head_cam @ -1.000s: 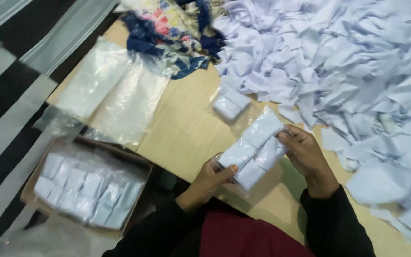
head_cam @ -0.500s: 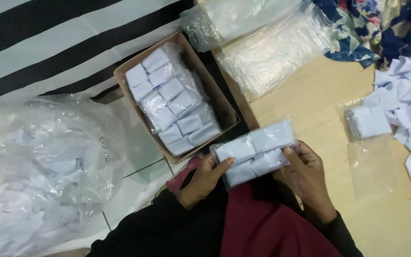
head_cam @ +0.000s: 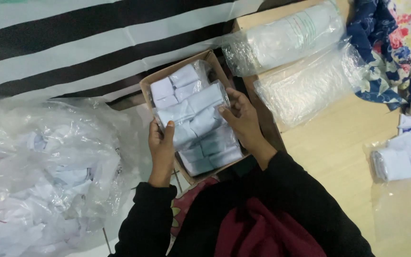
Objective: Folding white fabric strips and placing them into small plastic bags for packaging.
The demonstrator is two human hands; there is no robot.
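1. My left hand [head_cam: 161,147] and right hand [head_cam: 241,118] grip a clear pack [head_cam: 193,112] of white folded pieces by its two ends, over the cardboard box [head_cam: 144,86].
2. Risk: the film is slick; a loose grip may let the pack slip or skew across the packs [head_cam: 210,154] already in the box.
3. Risk: the box looks nearly full, so pressing may crush packs.
4. On the table [head_cam: 329,147]: two clear bag stacks [head_cam: 305,52], one small pack [head_cam: 393,164]. A large clear bag [head_cam: 44,171] lies left.

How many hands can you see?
2. The left hand grips the left edge of a clear packet of white folded pieces above the cardboard box; the right hand grips its right edge.
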